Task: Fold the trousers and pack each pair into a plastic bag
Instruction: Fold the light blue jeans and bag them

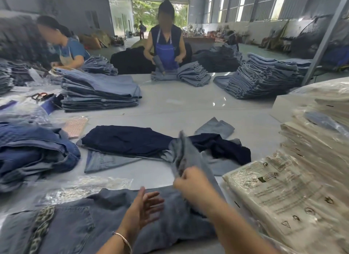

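Grey-blue trousers [113, 221] lie half-folded on the desk [188, 106], right hand [190, 183] pinching a lifted leg, left hand [145, 206] spread above; bagging awaits, bagged stacks [283, 200] alongside.

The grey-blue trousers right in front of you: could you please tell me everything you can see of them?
The grey-blue trousers are faded denim, lying flat across the near edge of the white table, a back pocket showing. The right hand grips one leg end and lifts it upright. The left hand hovers open above the cloth.
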A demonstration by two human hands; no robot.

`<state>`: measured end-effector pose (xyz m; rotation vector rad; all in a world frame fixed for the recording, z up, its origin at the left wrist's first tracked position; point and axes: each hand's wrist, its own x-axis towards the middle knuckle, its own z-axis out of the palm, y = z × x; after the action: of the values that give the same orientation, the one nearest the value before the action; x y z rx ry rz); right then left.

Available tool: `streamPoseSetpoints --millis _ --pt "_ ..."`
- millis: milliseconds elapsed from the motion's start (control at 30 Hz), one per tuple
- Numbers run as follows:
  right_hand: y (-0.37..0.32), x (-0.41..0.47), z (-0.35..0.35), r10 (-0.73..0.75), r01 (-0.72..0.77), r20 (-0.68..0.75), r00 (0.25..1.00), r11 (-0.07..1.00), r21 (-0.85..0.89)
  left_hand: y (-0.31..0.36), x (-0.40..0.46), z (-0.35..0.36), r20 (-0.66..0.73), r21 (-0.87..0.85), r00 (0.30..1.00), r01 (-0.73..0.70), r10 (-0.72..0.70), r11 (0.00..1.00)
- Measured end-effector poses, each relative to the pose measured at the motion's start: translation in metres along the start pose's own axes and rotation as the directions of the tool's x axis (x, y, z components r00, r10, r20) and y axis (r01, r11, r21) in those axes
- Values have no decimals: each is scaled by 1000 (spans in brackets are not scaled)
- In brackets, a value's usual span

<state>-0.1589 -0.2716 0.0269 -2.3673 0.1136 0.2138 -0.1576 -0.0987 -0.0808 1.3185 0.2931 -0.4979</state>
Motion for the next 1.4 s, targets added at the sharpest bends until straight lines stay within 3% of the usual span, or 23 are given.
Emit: streamPoseSetpoints --millis 100,167,300,400,533,667,800,900,1000,1067,1167,1267,1333,1400 --pt "14 -13 63 -119 149 203 972 978 -143 0 4 -5 76 -244 988 148 -133 958" --pt "32 -18 80 -120 156 274 954 981 -114 -10 5 0 102 -164 977 204 -190 965" --pt "79 -13 70 -139 143 35 990 968 -205 -20 17 4 -103 140 995 -4 19 990" --pt "102 -8 58 -170 124 -93 981 919 -375 -11 20 1 -125 141 983 -114 132 983" --pt "119 -3 64 -170 121 -47 984 846 -520 -10 17 -28 -153 119 968 -179 197 977" --pt "118 -16 81 -191 138 -9 981 737 -661 -23 10 -53 -257 247 938 -168 232 954" --pt "102 -12 79 -229 144 -45 972 743 -654 -12 7 -68 -218 227 933 -238 288 944" --pt "96 -10 80 -206 134 -28 978 729 -671 -4 7 -83 -202 230 948 -200 247 952" --pt "107 -10 96 -239 173 9 971 676 -717 -15 9 -93 -256 502 933 -94 252 860" --pt "113 -7 105 -267 174 -15 964 669 -723 -22 8 -92 -302 569 922 -31 244 822" --pt "108 -3 103 -249 170 -11 968 691 -703 -17 10 -90 -322 529 890 -115 324 841" --pt "99 -5 99 -227 159 -15 974 728 -667 1 7 -96 -314 332 888 -229 336 915" --pt "99 -8 102 -229 150 -38 973 743 -652 4 4 -107 -340 311 890 -199 304 930" --pt "102 -11 107 -252 144 -68 965 730 -668 -5 5 -119 -402 457 869 -83 289 886"
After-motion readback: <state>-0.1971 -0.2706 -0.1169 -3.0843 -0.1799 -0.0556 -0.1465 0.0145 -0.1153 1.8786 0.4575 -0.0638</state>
